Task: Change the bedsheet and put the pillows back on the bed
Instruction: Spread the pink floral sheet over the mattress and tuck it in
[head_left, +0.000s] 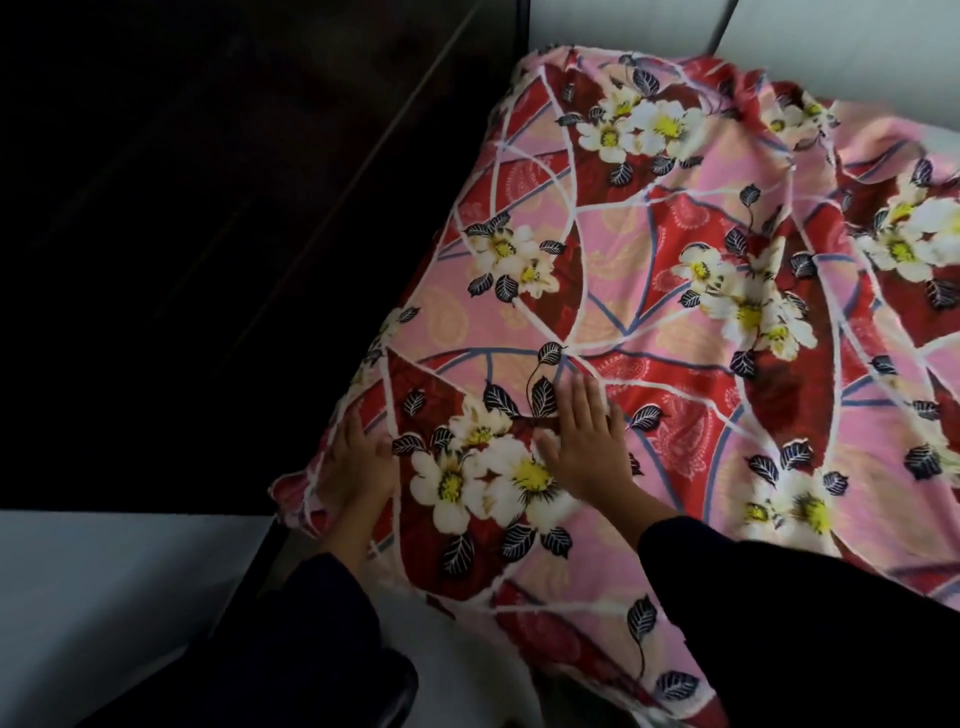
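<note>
1. My big red and pink cloth bedsheet (649, 291) with white flowers and black leaves lies spread out in front of me. It covers most of what I can see on the right side.
2. My left hand (358, 462) lies flat on the left edge of the sheet, near its closest corner. The fingers are straight and point away from me. It holds nothing, it just presses on the cloth.
3. My right hand (584, 447) lies flat on the sheet too, a little farther in. Its fingers are straight and close together, and the thumb sticks out to the left. It rests just beside a big white flower with a yellow middle (524, 475).
4. My two hands are near each other but do not touch. A bunch of white flowers sits between them.
5. The sheet is mostly smooth where my hands are. Far away at the top right it is bunched up in folds (737, 88).
6. The near left corner of the sheet (291, 501) sticks out past the edge and is a bit crumpled.
7. I wear long dark sleeves. The left sleeve (311, 623) and the right sleeve (779, 597) come up from the bottom.
8. On the left is a very dark wooden board (208, 208), right next to the sheet's edge.
9. Down in the bottom left there is a pale grey floor (104, 597).
10. At the top there is a pale wall (623, 26) behind the sheet.
</note>
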